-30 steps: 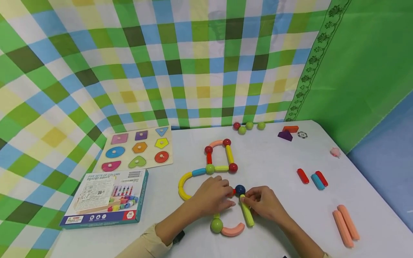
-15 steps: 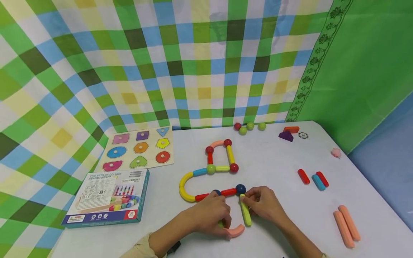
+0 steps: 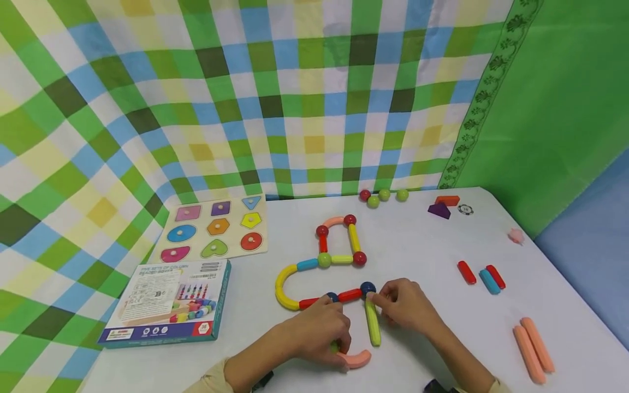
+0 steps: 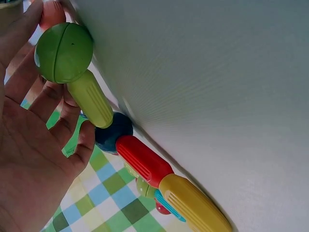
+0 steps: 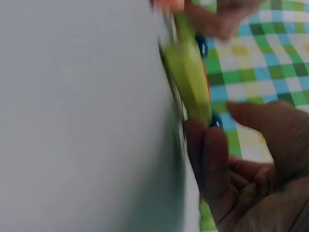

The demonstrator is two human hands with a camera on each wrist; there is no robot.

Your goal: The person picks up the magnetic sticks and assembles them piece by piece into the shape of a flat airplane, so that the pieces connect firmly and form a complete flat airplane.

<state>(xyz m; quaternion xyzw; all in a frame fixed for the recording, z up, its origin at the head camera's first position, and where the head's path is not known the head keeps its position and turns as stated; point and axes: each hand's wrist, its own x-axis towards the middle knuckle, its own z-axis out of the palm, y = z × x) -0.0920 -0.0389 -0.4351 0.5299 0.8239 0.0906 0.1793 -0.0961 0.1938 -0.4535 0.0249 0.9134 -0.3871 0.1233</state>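
Observation:
Magnetic rods and balls form a chain on the white table. My left hand (image 3: 319, 332) bends over a green ball (image 4: 63, 52) and pinches a pink curved rod (image 3: 358, 359) beside it. A short light-green rod (image 4: 91, 99) joins that ball to a dark blue ball (image 4: 115, 133). My right hand (image 3: 405, 303) is at the upper end of a long light-green rod (image 3: 373, 325), which meets another dark blue ball (image 3: 367, 287). Its fingertips touch this rod, while the thumb (image 5: 241, 112) stands away from it in the blurred right wrist view.
A shape puzzle board (image 3: 231, 224) and a boxed bead set (image 3: 164, 300) lie left. Several loose balls (image 3: 373, 202) sit at the back. Short rods (image 3: 467, 272) and two long pink rods (image 3: 529, 353) lie right, with a purple block (image 3: 439, 210) behind.
My left hand has moved from the red rod down to the green ball and pink curved rod. The long light-green rod has come up against the blue ball; my right thumb is apart from it.

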